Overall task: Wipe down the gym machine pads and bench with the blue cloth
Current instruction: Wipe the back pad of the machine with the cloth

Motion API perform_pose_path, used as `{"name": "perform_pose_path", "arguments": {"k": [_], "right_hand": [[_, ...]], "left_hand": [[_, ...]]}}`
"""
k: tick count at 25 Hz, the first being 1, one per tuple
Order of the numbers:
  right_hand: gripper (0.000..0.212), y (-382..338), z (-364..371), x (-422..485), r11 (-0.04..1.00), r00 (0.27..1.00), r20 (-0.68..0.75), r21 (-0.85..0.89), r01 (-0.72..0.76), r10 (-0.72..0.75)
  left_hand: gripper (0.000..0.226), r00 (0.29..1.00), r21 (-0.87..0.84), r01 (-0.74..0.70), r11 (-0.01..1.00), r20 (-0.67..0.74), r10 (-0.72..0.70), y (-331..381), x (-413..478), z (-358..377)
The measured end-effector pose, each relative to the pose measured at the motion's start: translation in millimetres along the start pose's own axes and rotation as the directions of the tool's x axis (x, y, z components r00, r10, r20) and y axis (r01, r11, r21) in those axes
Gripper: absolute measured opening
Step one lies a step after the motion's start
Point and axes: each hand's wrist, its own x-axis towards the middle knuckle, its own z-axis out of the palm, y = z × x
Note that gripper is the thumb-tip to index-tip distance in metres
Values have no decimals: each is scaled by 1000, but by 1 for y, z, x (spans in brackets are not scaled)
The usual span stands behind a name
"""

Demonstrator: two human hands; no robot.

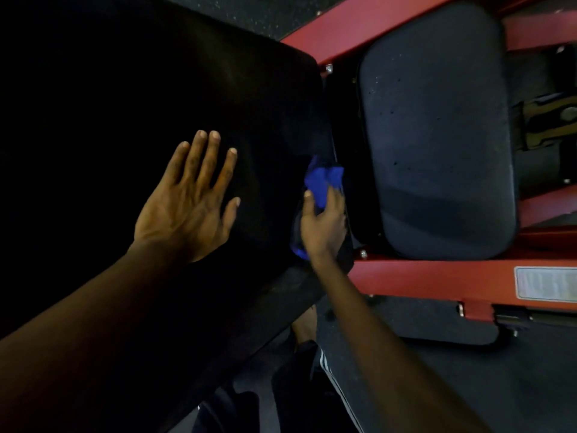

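A large black pad fills the left of the head view. My left hand lies flat on it with the fingers spread. My right hand grips the bunched blue cloth against the right-hand end of that pad, in the gap beside the seat. Part of the cloth also shows below my wrist. To the right sits a smaller dark grey seat pad on the red machine frame.
Red frame bars run above and below the seat pad, with bolts at the joints and a white label on the lower bar. A black base plate lies on the dark rubber floor. My leg in striped trousers stands below the large pad.
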Motion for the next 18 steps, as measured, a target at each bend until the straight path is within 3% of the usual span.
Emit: {"name": "perform_pose_path", "arguments": {"k": [3,5,8,11,14,16,18], "right_hand": [[46,0,-14,-88,951,950,102,123,283,-296],[46,14,-20,-79,918,917,141,197,343,-373],[45,33,-13,-28,947,947,90,122,296,-307],[43,41,-1,16,991,997,-7,107,79,-78],[47,39,-4,26,990,994,-39,99,-99,103],[49,33,-7,-10,994,998,-7,85,-67,68],[47,33,-20,-72,992,995,57,96,79,-85]], "left_hand": [[76,1000,-22,11,1000,13,-11,0,2,-2],[75,1000,-28,-1,1000,15,2,1,1,-2],[71,1000,20,-3,1000,17,3,1,-2,1],[74,1000,-4,-8,1000,2,8,0,-1,0],[74,1000,-2,-10,1000,15,11,-1,0,-1],[74,1000,10,-14,1000,7,14,-1,-1,0],[74,1000,9,-2,1000,2,2,0,-1,-1]]}}
